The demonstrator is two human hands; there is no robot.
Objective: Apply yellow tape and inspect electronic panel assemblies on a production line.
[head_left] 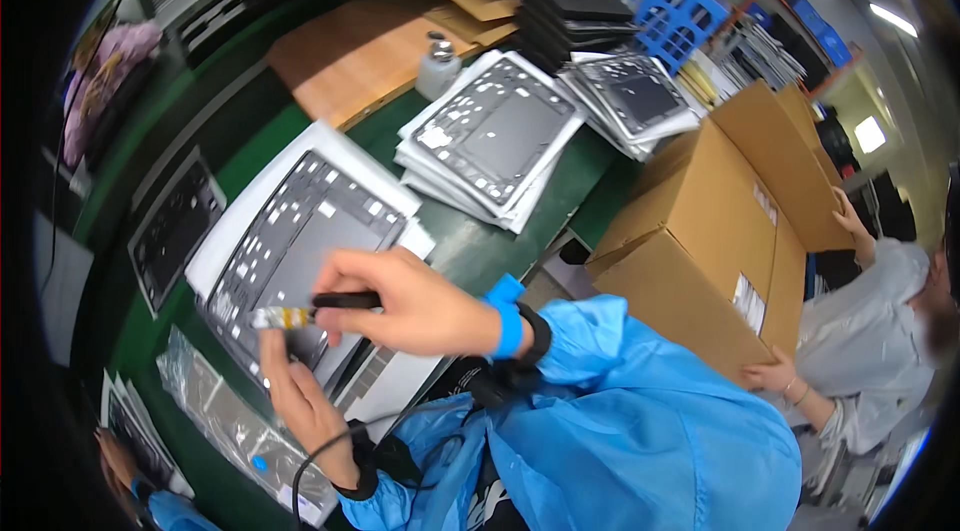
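Observation:
A dark grey flat panel [330,231], dotted with small white and silver pieces, lies on white sheets in front of me. Over its near part, my right hand [400,303] grips a black-handled tool [345,300]. From the tool's left end extends a blurred silver and yellow part [280,318]; I cannot make out its exact kind. My left hand [303,411] is at the panel's lower edge, fingers stretched, the index fingertip up against or just under that silver and yellow part. The left thumb is mostly hidden.
Behind are stacked similar panels [500,136], a pump bottle [438,69] and black trays [575,11]. A clear plastic bag [225,411] lies at the near left. Someone in pale clothing [865,331] handles a large cardboard box [690,241] on the right. Another person's hand [118,458] shows lower left.

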